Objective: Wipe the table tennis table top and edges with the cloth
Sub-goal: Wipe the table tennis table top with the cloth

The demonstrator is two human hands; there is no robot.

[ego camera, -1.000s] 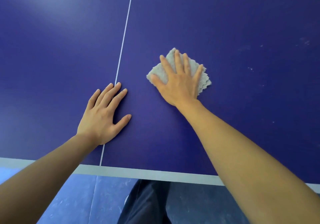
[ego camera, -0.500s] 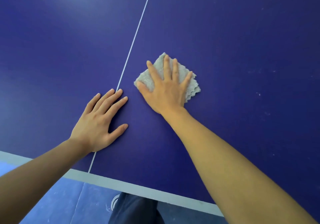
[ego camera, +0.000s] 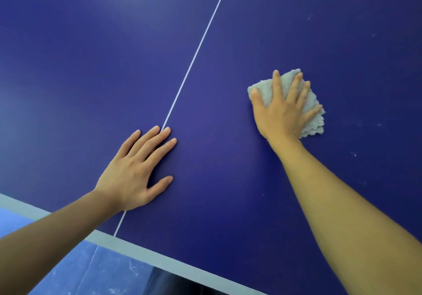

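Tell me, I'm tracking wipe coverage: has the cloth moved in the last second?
Yes. The cloth under the right hand has slid right, away from the white centre line.

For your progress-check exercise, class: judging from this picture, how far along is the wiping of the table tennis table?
Done: the blue top beside the centre line looks speck-free. In hand: right hand presses the folded grey cloth flat, right of that line; left hand rests flat on it. Left: white specks right of the cloth, and the pale edge band.
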